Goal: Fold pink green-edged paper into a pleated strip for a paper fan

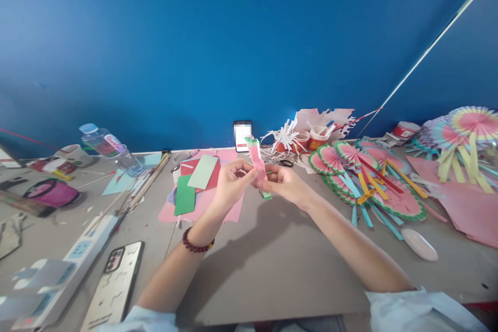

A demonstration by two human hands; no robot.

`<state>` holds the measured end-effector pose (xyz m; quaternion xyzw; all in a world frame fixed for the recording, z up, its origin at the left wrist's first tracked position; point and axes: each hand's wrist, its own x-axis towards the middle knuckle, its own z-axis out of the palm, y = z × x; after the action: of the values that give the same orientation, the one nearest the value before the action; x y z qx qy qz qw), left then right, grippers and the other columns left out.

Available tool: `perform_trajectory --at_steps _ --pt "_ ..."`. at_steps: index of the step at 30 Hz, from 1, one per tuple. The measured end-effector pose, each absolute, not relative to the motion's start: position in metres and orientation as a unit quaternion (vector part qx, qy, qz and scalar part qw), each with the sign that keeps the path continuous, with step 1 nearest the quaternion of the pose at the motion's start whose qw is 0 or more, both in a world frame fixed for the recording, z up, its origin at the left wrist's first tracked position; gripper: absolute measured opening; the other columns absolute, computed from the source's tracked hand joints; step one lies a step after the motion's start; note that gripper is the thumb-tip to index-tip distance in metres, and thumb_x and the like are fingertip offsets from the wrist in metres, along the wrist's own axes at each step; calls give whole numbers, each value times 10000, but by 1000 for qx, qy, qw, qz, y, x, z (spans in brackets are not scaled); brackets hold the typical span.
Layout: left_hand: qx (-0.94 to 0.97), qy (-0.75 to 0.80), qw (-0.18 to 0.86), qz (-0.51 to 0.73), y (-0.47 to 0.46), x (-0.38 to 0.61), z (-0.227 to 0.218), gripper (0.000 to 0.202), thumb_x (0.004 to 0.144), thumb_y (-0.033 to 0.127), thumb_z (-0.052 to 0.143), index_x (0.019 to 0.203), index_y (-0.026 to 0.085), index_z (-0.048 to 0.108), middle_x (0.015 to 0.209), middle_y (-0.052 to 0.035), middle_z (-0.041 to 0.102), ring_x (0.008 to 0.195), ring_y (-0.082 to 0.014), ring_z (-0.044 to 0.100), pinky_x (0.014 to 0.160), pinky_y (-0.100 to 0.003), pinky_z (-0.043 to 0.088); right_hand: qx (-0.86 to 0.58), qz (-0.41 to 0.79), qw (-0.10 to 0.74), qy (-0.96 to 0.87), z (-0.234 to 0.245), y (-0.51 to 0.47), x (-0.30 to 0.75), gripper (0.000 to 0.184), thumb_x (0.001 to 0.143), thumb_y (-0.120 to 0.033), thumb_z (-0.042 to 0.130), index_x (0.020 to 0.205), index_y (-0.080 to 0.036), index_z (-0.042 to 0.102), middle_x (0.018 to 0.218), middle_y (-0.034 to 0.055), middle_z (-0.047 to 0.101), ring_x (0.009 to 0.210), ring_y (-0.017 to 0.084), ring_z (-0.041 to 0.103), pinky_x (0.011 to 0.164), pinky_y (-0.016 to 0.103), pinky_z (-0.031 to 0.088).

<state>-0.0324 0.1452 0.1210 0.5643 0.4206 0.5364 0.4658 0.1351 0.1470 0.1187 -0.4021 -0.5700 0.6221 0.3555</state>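
Observation:
A narrow strip of folded pink paper (256, 158) with green ends stands nearly upright between my two hands, held above the table. My left hand (236, 179) pinches it from the left, thumb in front. From the right, my right hand (283, 181) grips its lower part with thumb and fingers. The strip's lower green end shows beneath my fingers; part of its middle is covered by them. Left of my hands lie a green paper piece (184, 195), a pale green piece (203, 171) and red paper on pink sheets (231, 212).
Finished paper fans (400, 199) with coloured strips pile up at right, beside a white oval object (419, 244). A phone (243, 135) leans against the blue wall. At left are a water bottle (112, 148), a power strip (73, 264) and another phone (114, 285).

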Motion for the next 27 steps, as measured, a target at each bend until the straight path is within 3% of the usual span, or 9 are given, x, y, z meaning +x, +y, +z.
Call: perform_trajectory --at_steps 6,14,27 --pt "557 420 463 546 142 -30 125 210 707 292 728 604 151 611 581 9 599 504 -96 578 459 -194 461 -387 635 342 -574 119 148 135 413 646 -460 789 932 -175 706 915 68 760 942 237 693 872 358 504" --pt "523 393 535 535 144 -28 128 318 677 392 769 580 150 587 521 17 573 421 -104 551 428 -232 466 -393 632 333 -579 121 148 137 445 654 -511 766 928 -163 724 883 78 764 934 242 696 886 357 491" --pt "522 408 537 522 140 -26 133 364 674 440 765 564 159 562 521 13 575 422 -125 580 412 -237 446 -404 603 338 -599 123 146 134 416 672 -544 737 818 -155 724 771 65 753 808 205 689 781 311 491"
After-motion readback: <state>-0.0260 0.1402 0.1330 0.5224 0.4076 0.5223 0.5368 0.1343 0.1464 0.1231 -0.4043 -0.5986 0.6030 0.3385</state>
